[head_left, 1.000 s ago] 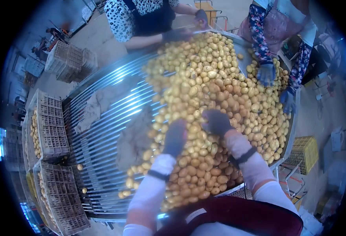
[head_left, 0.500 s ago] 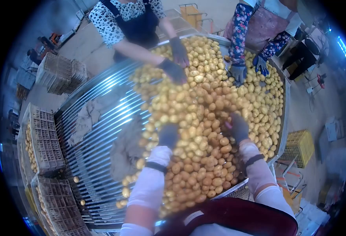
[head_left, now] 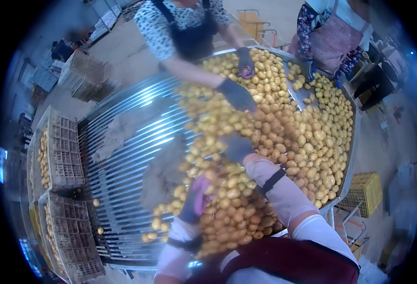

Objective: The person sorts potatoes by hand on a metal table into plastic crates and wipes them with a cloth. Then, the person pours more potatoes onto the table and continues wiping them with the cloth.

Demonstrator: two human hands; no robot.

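Note:
Many potatoes (head_left: 246,208) lie heaped on a metal table with a slatted surface (head_left: 128,142). My left hand (head_left: 195,199), in a grey glove with a pink palm, is over the potatoes at the heap's lower left; motion smears its fingers. Farther up and to the right, my right hand (head_left: 238,147) reaches across the middle of the heap in a grey glove. Its fingers are blurred against the potatoes, and whether it holds one cannot be made out. A co-worker's gloved hand (head_left: 237,94) is just beyond it.
Two co-workers stand across the table, one in dark overalls (head_left: 189,35), the other in a pinkish apron (head_left: 334,40). Crates of potatoes (head_left: 66,151) line the left side. Grey cloths (head_left: 163,175) lie on the slats. A yellow crate (head_left: 362,191) stands at the right.
My right hand has moved left and up across the heap. My left hand has come down and left, its pink palm now showing. The co-workers' hands have shifted, and the view has turned slightly.

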